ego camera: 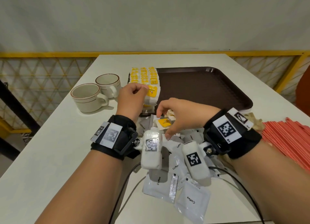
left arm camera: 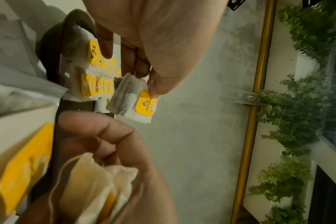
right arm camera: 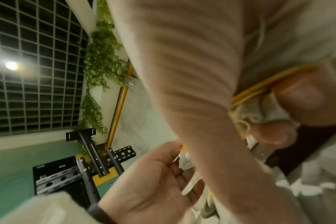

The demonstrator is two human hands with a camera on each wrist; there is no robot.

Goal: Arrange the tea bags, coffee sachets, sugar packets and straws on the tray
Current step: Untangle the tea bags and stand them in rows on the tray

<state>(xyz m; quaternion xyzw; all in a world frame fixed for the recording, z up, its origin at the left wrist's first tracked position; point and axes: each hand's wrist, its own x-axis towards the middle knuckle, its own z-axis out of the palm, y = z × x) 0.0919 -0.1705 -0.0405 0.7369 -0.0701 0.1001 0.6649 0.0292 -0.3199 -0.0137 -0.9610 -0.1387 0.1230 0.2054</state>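
A brown tray lies on the white table, with rows of yellow-tagged tea bags along its left side. Above those rows my left hand pinches one tea bag by its top edge; in the left wrist view my left hand holds the same tea bag between thumb and fingertips. My right hand is curled round a few tea bags at the tray's near edge, over a loose tea bag. In the right wrist view its thumb presses the tea bags.
White coffee sachets lie heaped on the table under my wrists. A pile of red straws lies at the right, with beige packets beside it. Two cups stand left of the tray. Most of the tray's surface is bare.
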